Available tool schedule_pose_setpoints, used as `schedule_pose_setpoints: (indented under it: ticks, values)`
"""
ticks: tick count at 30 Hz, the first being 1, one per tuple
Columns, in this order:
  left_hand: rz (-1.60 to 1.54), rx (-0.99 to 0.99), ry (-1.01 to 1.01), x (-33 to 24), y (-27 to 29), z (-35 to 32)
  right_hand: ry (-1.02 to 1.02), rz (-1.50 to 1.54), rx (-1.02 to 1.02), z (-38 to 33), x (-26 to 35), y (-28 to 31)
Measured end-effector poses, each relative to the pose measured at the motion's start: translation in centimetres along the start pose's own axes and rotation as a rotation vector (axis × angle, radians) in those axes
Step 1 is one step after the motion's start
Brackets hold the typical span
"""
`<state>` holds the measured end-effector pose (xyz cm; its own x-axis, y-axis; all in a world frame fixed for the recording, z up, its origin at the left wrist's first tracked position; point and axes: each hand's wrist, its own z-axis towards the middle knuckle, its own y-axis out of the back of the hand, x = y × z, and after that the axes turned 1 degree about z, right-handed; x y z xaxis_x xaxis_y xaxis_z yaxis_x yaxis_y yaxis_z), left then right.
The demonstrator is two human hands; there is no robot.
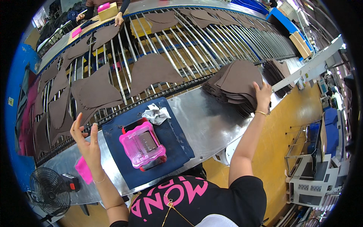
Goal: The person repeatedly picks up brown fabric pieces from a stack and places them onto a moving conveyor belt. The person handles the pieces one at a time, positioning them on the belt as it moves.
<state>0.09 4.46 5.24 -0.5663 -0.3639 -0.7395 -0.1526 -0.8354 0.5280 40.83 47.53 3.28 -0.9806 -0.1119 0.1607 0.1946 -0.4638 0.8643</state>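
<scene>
Head view: my right hand [262, 97] lies on the stack of brown cut pieces [236, 85] at the far right of the steel table [211, 125], fingers curled over the top piece's near edge; I cannot tell whether it is pinched or only touched. My left hand [86, 140] is raised above the table's left part, fingers spread wide, holding nothing. Just below its wrist lies a pink pad [83, 170]. Between the hands a dark blue mat [174, 136] carries a pink plastic device [143, 145] and a crumpled white wrapper [156, 114]. Beyond the table, more brown pieces [151, 72] lie spread on a roller conveyor [196, 45]. A small fan [47, 191] stands at lower left. Another person's hands [119, 19] rest at the conveyor's far side.
</scene>
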Motion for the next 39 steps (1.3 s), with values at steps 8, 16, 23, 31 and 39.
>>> schedule_pose_setpoints:
  ticks: [8,16,23,31,39]
  values:
    - [-0.023,0.04,-0.03,-0.7,-1.1,-0.4,0.016,0.072,0.088,0.0,-5.2,-0.6]
    - [-0.002,0.008,-0.048,-0.8,0.4,-0.7,0.181,0.263,0.167,-1.8,-4.7,6.0]
    - [-0.067,0.164,-0.232,-4.5,-1.6,-0.1,0.344,0.822,0.002,-5.1,7.9,16.2]
    - [-0.884,0.577,0.313,-5.8,0.6,-0.3,0.508,1.543,0.328,-10.8,19.9,13.5]
    - [-0.503,0.071,0.228,-1.7,10.7,-1.3,0.894,1.326,0.863,-17.7,25.9,10.5]
